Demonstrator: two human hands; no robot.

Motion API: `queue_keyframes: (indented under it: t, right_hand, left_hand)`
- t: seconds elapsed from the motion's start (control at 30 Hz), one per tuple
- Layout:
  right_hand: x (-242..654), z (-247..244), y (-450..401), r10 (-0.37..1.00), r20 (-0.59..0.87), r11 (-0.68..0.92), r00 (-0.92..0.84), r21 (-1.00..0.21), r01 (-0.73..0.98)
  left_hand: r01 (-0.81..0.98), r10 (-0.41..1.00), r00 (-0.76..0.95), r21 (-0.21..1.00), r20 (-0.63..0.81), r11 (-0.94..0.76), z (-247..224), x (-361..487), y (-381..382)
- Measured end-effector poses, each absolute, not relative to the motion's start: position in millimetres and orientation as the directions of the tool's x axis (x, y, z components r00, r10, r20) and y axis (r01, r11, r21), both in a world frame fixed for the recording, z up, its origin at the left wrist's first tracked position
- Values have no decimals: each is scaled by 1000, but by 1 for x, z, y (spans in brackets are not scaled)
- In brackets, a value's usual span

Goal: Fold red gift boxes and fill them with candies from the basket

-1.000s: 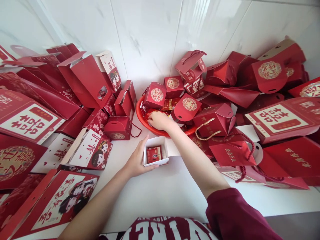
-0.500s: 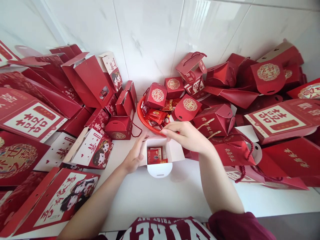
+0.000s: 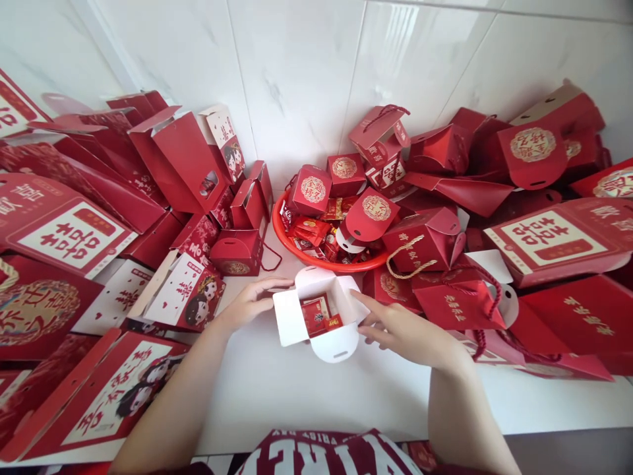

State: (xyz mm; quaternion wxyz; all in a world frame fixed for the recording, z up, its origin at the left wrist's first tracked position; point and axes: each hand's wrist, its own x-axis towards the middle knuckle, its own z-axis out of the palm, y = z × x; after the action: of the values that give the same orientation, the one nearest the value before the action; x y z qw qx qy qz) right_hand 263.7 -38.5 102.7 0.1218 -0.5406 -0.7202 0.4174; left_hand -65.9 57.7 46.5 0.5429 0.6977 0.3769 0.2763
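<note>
An open candy box (image 3: 335, 343) with white inner walls stands on the table in front of me, its flaps folded outward. Small red packets (image 3: 316, 315) lie inside it. At the box's left flap is my left hand (image 3: 250, 305), open, with fingers stretched out along the flap's upper edge. My right hand (image 3: 395, 326) grips the box's right side; the index finger lies over the right flap and the other fingers curl below it. Just behind the box sits a red basket (image 3: 316, 260) with wrapped candies (image 3: 309, 229) and several small red boxes in it.
Many red and white gift boxes (image 3: 185, 290) crowd the left side. More red boxes (image 3: 442, 297), some with rope handles, are piled on the right. A tiled wall (image 3: 297, 86) rises behind the white table (image 3: 316, 402).
My right hand has come down from above the box to its right side. The box has turned slightly and shifted right, and its back flap now shows. My left hand has drawn back a little leftward.
</note>
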Motion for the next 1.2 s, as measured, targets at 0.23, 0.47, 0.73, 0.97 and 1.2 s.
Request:
queue_keyframes:
  t: [0.23, 0.47, 0.73, 0.97, 1.2]
  right_hand:
    - [264, 91, -41, 861, -77, 207, -502, -850, 485]
    - [247, 71, -40, 869, 86, 310, -488, -862, 400]
    - [219, 38, -32, 847, 259, 495, -463, -702, 512]
    - [205, 31, -35, 693, 522, 705, -497, -635, 316]
    - [204, 36, -38, 731, 456, 624, -508, -748, 226]
  left_hand:
    - [235, 743, 669, 942, 21, -238, 64, -72, 51]
    - [333, 826, 554, 937, -106, -103, 60, -68, 48]
    - [374, 882, 454, 925, -127, -59, 64, -65, 47]
    - [370, 802, 576, 926, -159, -82, 78, -60, 39]
    - [356, 805, 594, 899, -8, -254, 72, -49, 36]
